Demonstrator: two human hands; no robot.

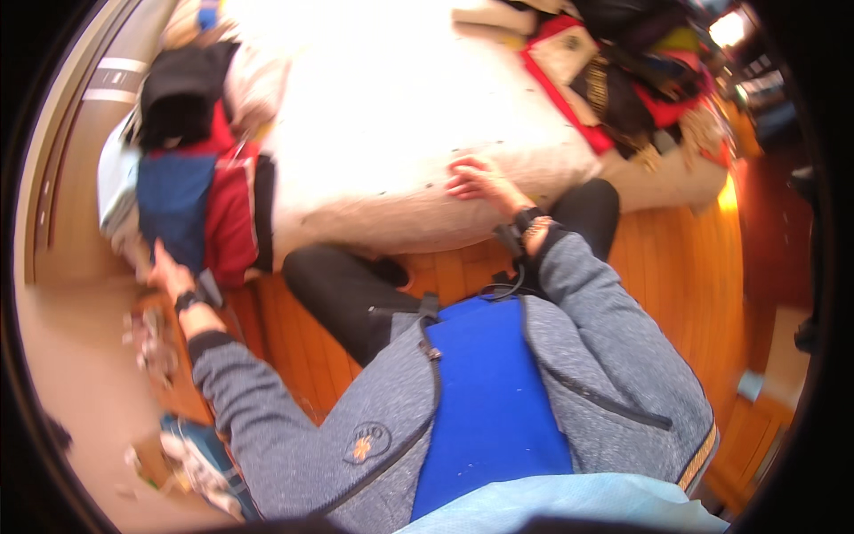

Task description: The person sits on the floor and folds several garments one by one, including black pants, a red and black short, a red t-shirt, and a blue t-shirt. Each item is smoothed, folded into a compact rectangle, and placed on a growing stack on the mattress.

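Note:
At the left edge of the bed, my left hand (169, 276) reaches to the lower corner of a folded blue cloth (178, 200), one finger stretched along it. Whether it touches the cloth is hard to tell, as the picture is blurred there. A dark red folded garment (233, 218) with a black edge lies beside the blue one. Over the near side of the white bed cover (374, 142), my right hand (485, 182) holds nothing, its fingers loosely bent and apart. Both wrists wear dark bands.
Black clothing (184, 93) and a pale pink cloth (256, 89) top the left pile. At the bed's far right lies a heap of red, black and patterned clothes (614, 84). Shoes (200, 463) stand at lower left on the wooden floor (658, 294). A cardboard box (787, 356) is at right.

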